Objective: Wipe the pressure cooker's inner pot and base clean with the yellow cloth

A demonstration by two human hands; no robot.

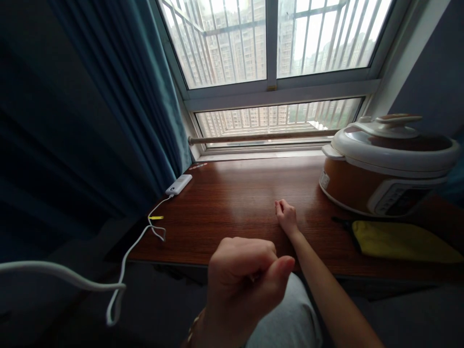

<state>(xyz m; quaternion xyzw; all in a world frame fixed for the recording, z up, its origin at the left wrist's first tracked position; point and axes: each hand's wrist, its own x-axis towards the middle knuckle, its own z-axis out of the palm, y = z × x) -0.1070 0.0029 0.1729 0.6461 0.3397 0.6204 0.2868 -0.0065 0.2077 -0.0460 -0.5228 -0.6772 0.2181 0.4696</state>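
My left hand (246, 282) is raised close to the camera, curled into a fist with the thumb resting along its side. I see nothing held in it, and a bracelet (195, 327) circles its wrist. Farther off, my right hand (287, 215) is also closed and rests on or just over the brown wooden table (232, 212); nothing shows in its fingers. To the right of that hand, a yellow cloth pouch (402, 240) with a dark edge lies on the table.
An orange-and-white electric cooker (357, 186) with a lid stands at the right. A white power bank (179, 184) lies back left, its white cable (125, 263) hanging over the edge, with a yellow tag (157, 218). Blue curtains (145, 87) hang left; a barred window (271, 92) is behind.
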